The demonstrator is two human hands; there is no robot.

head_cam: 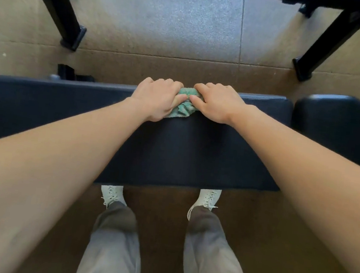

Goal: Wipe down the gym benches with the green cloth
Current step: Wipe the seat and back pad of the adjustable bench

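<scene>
A dark padded gym bench [184,150] runs across the view in front of me. The green cloth [183,107] lies bunched at the bench's far edge, mostly covered by my hands. My left hand [156,99] grips its left side with curled fingers. My right hand [217,102] grips its right side, thumb pressed into the cloth. Both hands sit side by side and almost touch.
A separate dark pad [341,130] sits to the right of the bench, across a narrow gap. Black metal frame legs stand on the floor beyond, at the left [71,34] and the right [306,65]. My white shoes [113,193] stand under the bench's near edge.
</scene>
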